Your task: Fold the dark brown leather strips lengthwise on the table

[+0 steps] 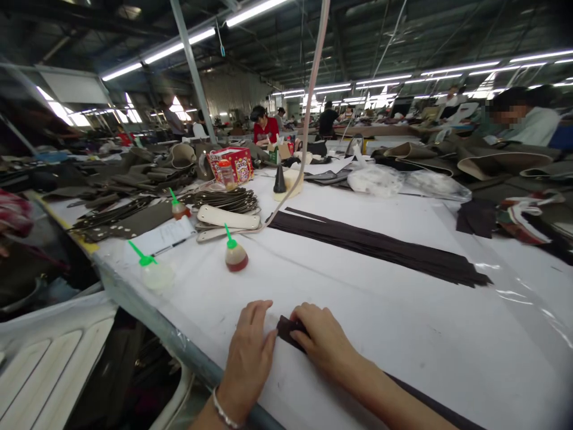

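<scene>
A long dark brown strip (286, 329) lies on the white table, its near end sticking out between my two hands. My right hand (323, 335) is closed over the strip just behind that end, thumb and fingers on either side of it. Past my right forearm the strip runs on toward the lower right (425, 394). My left hand (251, 349) has its fingers stretched out, its thumb tip close beside the strip's end; whether it touches I cannot tell. A pile of similar dark strips (371, 242) lies farther back.
A green-tipped squeeze bottle (236, 258) with reddish-brown liquid stands ahead of my left hand, a paler bottle (156, 273) left of it. Behind are cream pieces (228, 218), a red patterned box (239, 164) and a hanging hose (308, 107). A white chair (58, 358) stands at left.
</scene>
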Action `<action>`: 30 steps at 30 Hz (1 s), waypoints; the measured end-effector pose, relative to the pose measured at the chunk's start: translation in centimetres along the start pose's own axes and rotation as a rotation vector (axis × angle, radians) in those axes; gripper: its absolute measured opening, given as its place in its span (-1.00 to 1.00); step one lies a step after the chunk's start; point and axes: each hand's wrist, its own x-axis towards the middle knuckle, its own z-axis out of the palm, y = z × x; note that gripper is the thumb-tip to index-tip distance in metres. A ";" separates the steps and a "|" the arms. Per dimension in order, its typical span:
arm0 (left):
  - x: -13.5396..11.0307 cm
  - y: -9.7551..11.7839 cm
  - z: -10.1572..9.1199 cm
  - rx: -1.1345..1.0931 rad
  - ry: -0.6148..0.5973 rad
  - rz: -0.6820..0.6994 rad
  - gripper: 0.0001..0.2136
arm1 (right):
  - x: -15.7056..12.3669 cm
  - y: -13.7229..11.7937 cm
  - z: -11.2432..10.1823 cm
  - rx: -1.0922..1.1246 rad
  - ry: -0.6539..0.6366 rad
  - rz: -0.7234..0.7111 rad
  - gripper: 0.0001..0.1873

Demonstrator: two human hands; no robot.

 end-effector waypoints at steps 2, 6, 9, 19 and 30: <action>-0.7 -0.1 0.0 0.146 -0.040 0.282 -0.63 | 0.3 0.1 0.3 -0.012 0.002 -0.013 -0.86; -1.7 -0.3 0.1 0.396 -0.169 0.544 -0.64 | 0.5 0.3 0.5 -0.016 -0.003 -0.028 -0.81; -1.7 -0.4 0.0 0.498 -0.187 0.513 -0.66 | 0.6 0.1 0.4 -0.017 -0.006 -0.041 -0.76; -1.2 -0.6 -0.6 0.565 -0.182 0.581 -0.69 | 0.7 0.1 0.7 0.001 0.007 -0.037 -0.70; -0.7 -0.7 -1.0 0.600 -0.176 0.631 -0.69 | 0.3 0.6 1.0 0.121 0.078 -0.070 -0.71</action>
